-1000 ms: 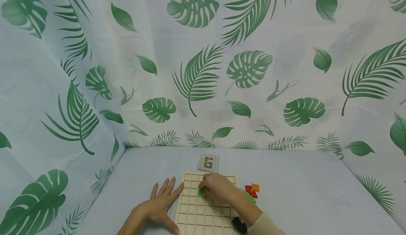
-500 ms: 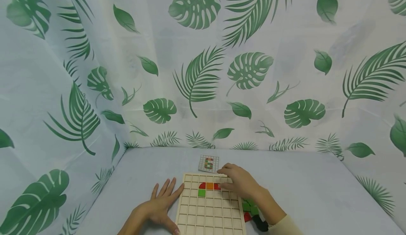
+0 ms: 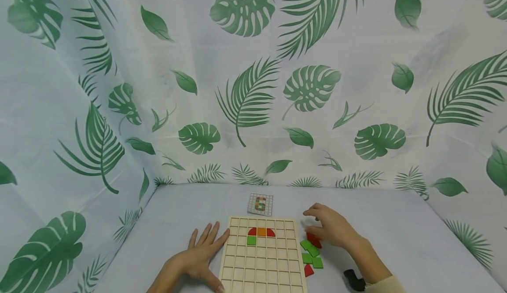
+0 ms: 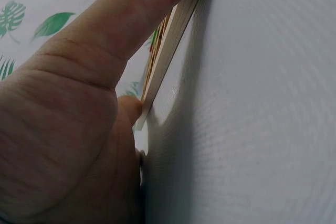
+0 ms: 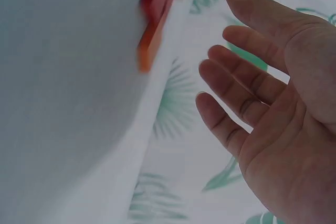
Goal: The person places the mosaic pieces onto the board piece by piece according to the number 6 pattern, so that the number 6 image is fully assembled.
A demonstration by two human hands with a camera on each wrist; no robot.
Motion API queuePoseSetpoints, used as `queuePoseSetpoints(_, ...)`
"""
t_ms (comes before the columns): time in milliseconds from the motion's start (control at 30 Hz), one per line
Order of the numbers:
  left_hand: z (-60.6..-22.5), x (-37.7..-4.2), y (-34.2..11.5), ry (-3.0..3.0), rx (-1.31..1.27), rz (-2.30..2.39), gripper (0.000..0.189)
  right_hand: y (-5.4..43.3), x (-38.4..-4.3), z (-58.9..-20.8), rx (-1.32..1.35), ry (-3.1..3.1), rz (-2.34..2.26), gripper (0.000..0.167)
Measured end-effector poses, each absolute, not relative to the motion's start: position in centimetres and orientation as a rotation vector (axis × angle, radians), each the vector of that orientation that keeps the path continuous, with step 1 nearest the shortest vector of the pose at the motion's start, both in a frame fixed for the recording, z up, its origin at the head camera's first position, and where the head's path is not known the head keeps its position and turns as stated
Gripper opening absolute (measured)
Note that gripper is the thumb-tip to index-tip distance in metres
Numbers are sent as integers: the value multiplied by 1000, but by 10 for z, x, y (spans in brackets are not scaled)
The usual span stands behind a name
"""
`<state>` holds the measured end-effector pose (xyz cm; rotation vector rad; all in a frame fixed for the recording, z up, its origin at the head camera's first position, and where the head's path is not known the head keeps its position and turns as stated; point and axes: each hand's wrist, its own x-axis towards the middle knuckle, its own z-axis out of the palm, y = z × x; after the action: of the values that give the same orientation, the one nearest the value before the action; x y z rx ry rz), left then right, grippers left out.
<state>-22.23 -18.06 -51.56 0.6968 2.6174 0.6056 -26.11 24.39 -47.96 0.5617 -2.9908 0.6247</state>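
Note:
My left hand (image 3: 198, 260) rests with spread fingers against the left edge of a wooden grid board (image 3: 250, 262); the thumb touches the board's side in the left wrist view. In the board's upper cells lie an orange square tile (image 3: 262, 232) between two red rounded tiles (image 3: 252, 231), with a green square tile (image 3: 251, 240) below the left one. Beyond the board's right edge, my right hand (image 3: 332, 229) hovers over loose red tiles (image 3: 314, 239), fingers loosely bent. In the right wrist view it holds nothing, and an orange tile (image 5: 149, 48) shows beside the red ones.
Several loose green tiles (image 3: 310, 250) and another red tile (image 3: 308, 270) lie along the board's right side. A small printed grid card (image 3: 260, 204) with a coloured figure lies behind the board. Leaf-patterned cloth (image 3: 253, 108) rises behind the table.
My right hand has left the board's upper cells and moved right to the loose tiles. The orange tile and red tiles it covered are now in view. My left hand stays in place.

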Motion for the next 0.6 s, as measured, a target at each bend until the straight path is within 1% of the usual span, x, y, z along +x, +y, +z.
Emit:
queuePoseSetpoints(300, -514, -221, -180, 2615, 693, 613, 142, 273, -262, -488, 474, -3041, 601, 36)
queuePoseSetpoints(600, -512, -220, -178, 2616, 679, 612, 143, 276, -264, -488, 470, -3099, 646, 21)
